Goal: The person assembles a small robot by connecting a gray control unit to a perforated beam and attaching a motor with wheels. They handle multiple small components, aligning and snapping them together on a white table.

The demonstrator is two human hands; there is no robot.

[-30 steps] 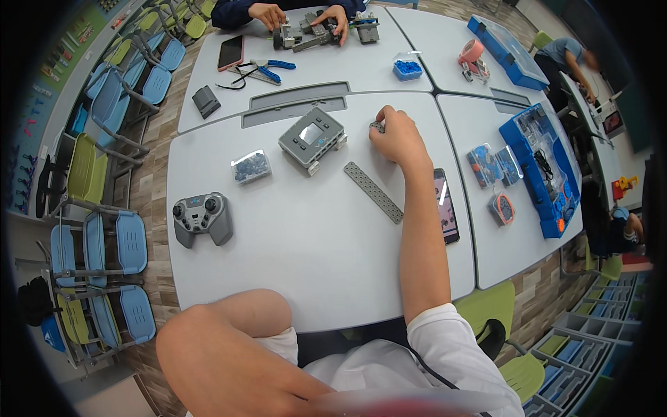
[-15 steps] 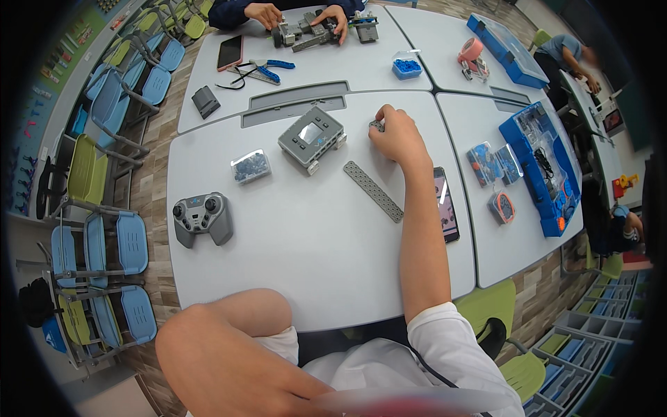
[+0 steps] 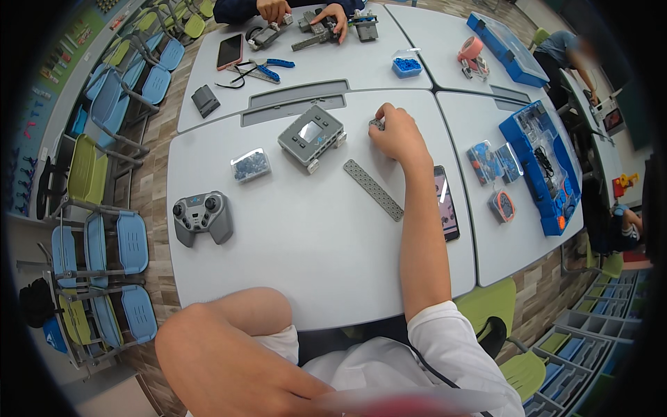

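My right hand [image 3: 396,133] reaches over the white table [image 3: 299,243], its fingers pinched on a small grey plastic piece [image 3: 377,124] that they partly cover. Left of it lies a grey controller brick [image 3: 312,137] with a small screen, apart from my fingers. A long grey perforated beam [image 3: 373,190] rests nearer to me. Beside my forearm is a phone [image 3: 445,203] with its screen lit. My left hand is out of sight; a bare bent limb fills the lower left.
On the left are a clear box of pins [image 3: 251,166] and a grey gamepad [image 3: 203,218]. Blue open case [image 3: 542,167] and small parts boxes [image 3: 495,163] lie right. Across the table, a co-worker's hands [image 3: 332,21] handle grey parts near blue pliers [image 3: 267,71].
My right hand stays in the same place with the small grey piece. Across the table, the co-worker's hand has shifted a wheeled grey part leftward, apart from the other pieces.
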